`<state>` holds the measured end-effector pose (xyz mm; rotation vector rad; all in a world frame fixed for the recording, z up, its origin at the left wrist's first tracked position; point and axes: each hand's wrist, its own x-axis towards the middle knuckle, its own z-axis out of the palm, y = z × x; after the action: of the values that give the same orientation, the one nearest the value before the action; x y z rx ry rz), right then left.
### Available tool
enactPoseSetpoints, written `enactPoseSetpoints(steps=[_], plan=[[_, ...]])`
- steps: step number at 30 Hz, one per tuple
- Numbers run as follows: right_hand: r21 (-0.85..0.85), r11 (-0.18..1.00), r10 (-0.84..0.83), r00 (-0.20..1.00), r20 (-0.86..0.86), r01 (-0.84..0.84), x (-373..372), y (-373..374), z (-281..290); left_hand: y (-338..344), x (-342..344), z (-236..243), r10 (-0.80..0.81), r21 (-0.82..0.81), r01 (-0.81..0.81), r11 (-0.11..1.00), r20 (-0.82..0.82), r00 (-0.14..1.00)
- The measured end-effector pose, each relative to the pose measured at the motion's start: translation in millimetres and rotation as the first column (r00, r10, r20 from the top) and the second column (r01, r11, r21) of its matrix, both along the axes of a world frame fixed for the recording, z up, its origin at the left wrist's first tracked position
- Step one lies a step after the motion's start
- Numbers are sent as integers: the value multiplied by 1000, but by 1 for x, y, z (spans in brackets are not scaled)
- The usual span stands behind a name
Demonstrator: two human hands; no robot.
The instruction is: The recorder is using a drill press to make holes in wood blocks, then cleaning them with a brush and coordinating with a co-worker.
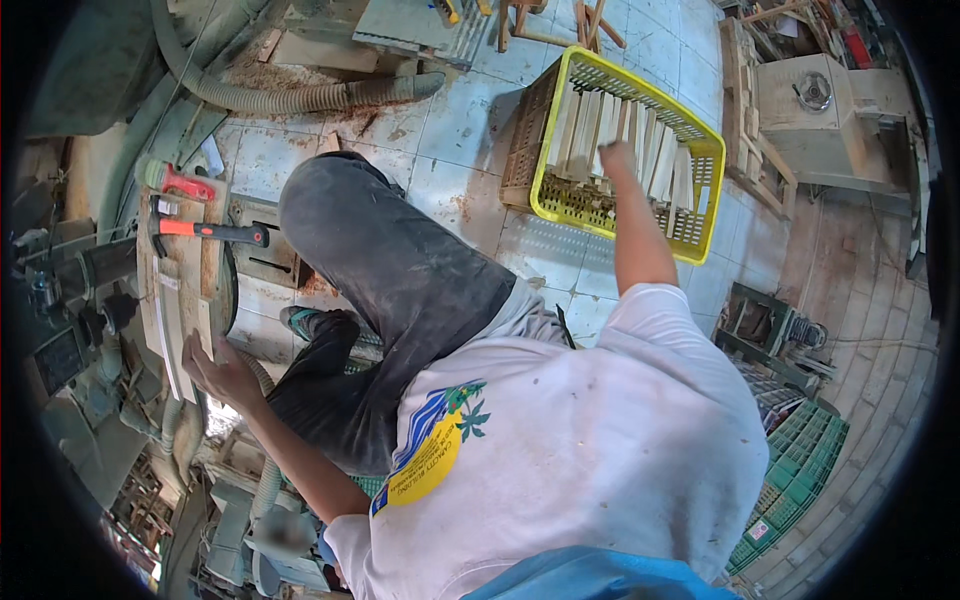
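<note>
My right hand (618,160) reaches into a yellow plastic crate (712,180) filled with a row of pale wooden slats (578,135). Its fingers are closed at the slats' ends, seemingly on one slat, though the grip is partly hidden. Over to the left, my left hand (224,376) is held with its fingers apart beside the near end of a narrow wooden strip (205,322) on a wooden work surface (190,270). Whether it touches the strip is unclear. Farther up that surface lie a hammer (215,231) with an orange-and-black handle and a red-and-green tool (180,182).
A ribbed dust hose (300,97) crosses the sawdust-strewn floor at the far left. Machinery (815,95) on a wooden frame stands right of the crate. A green crate (790,480) sits at the lower right. My bent legs (400,260) lie between the work surface and the crate.
</note>
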<state>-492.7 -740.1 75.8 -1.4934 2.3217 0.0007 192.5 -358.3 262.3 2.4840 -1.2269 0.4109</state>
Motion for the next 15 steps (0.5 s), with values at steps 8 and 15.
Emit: enactPoseSetpoints(steps=[8,15], plan=[[-145,907,-411,907,-97,395,41,38,-76,-6,-46,18,-80,10,83,997,-145,986],[-26,945,-324,943,71,327,6,37,-79,-40,-70,17,-184,-122,155,980,-285,941]])
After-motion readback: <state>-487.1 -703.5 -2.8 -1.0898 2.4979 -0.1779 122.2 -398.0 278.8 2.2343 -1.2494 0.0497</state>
